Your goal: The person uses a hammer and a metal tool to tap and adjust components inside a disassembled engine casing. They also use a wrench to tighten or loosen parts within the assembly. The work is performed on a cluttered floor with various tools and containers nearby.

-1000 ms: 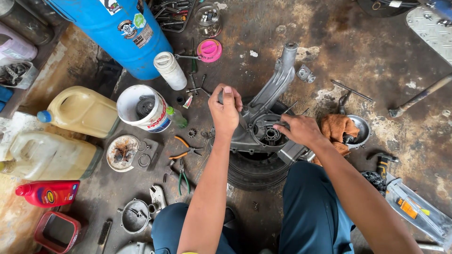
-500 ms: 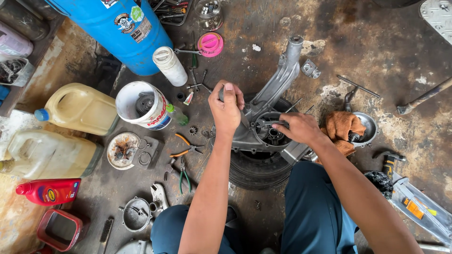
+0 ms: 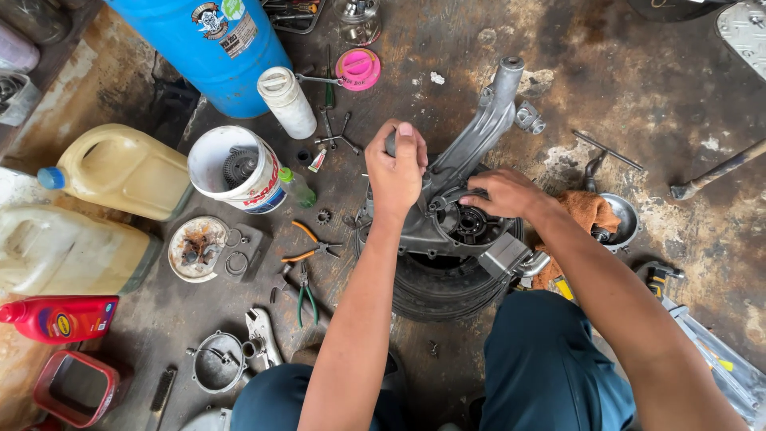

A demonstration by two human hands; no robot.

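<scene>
A grey metal engine casing (image 3: 471, 152) with a long arm lies on a black tyre (image 3: 447, 291) on the oily floor. My left hand (image 3: 396, 169) is closed around the grey handle of a tool held upright over the casing's left side. My right hand (image 3: 507, 193) rests on the casing's rim beside the round opening with black gear parts (image 3: 469, 225); its fingers press on the metal and hold nothing that I can see.
A blue drum (image 3: 211, 44), a white bucket (image 3: 231, 172), yellow jugs (image 3: 120, 169), a red bottle (image 3: 60, 318) and a white bottle (image 3: 287, 102) stand at left. Pliers (image 3: 307, 267), a pink lid (image 3: 358, 69), a metal bowl (image 3: 618, 219) with an orange rag and loose parts lie around.
My left hand has lowered a little toward the casing with the tool. My right hand stays on the casing rim. The camera has shifted slightly.
</scene>
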